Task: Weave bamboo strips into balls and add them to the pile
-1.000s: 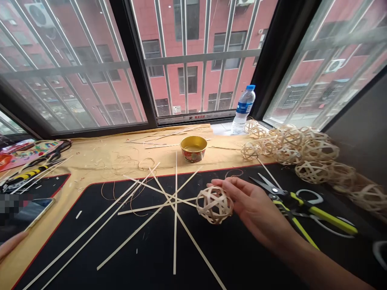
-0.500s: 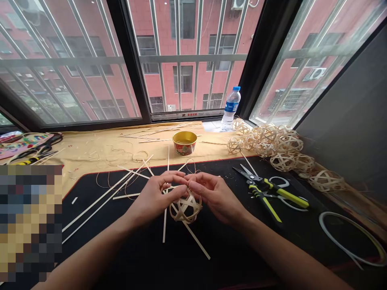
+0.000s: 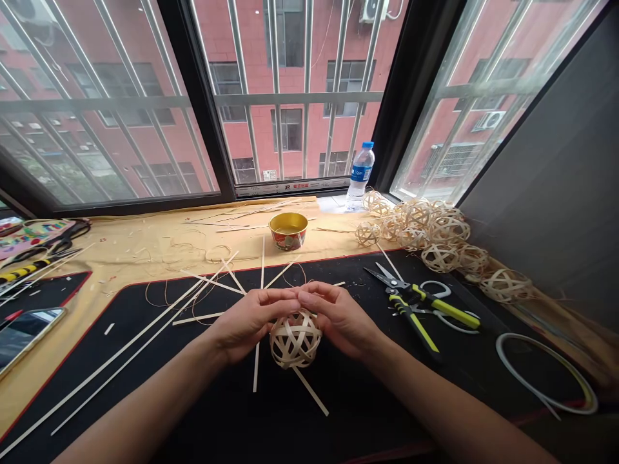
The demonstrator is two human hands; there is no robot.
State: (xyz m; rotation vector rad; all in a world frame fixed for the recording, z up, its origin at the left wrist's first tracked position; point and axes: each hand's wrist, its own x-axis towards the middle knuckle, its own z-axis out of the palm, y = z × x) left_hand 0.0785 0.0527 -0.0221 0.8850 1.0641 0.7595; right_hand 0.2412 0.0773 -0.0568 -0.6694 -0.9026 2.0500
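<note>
Between my two hands is a small openwork ball (image 3: 296, 341) woven from pale flat strips. My left hand (image 3: 254, 319) has thumb and fingers pinched at the ball's upper left. From the other side my right hand (image 3: 341, 317) closes on its top right, the fingertips of both hands meeting above it. The exact spot they grip is partly hidden behind the fingers. Under and behind the ball, loose pale strips (image 3: 312, 392) fan out over the black mat (image 3: 203, 412).
A gold-lined tin (image 3: 289, 232) stands behind the mat. To the right lie yellow-and-black pliers (image 3: 413, 325), scissors (image 3: 387, 276) and a coiled pale strip (image 3: 500, 367). Woven balls (image 3: 442, 225) pile up at back right near a water bottle (image 3: 360, 174). A phone (image 3: 29, 338) rests at left.
The woven ball has turned in my hands, showing a denser side and sitting slightly lower. My view has shifted a little, moving the surroundings left. Both hands stay closed on it.
</note>
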